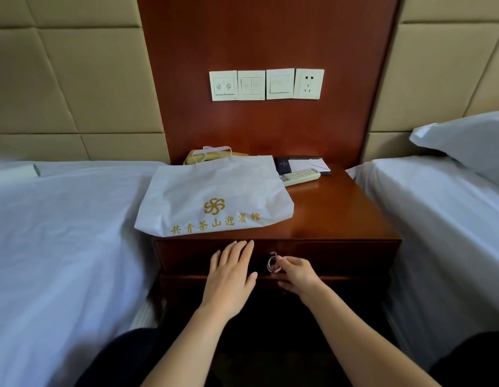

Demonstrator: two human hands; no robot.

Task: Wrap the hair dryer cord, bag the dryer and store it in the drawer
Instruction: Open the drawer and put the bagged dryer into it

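A white bag [214, 196] with gold print and a white handle lies flat on the dark wooden nightstand [340, 216], reaching its left front corner. The top drawer [354, 256] is closed. My right hand [295, 273] pinches the drawer's metal ring pull [272, 264] between its fingertips. My left hand [228, 275] rests flat against the drawer front just left of the pull, fingers spread and holding nothing. No hair dryer or cord shows in view.
A remote control [300, 176], a dark booklet [283, 165] and a notepad [309, 164] lie at the nightstand's back right. A beige telephone [198, 157] sits behind the bag. White-sheeted beds [61, 233] flank both sides. Wall switches and a socket [309, 83] are above.
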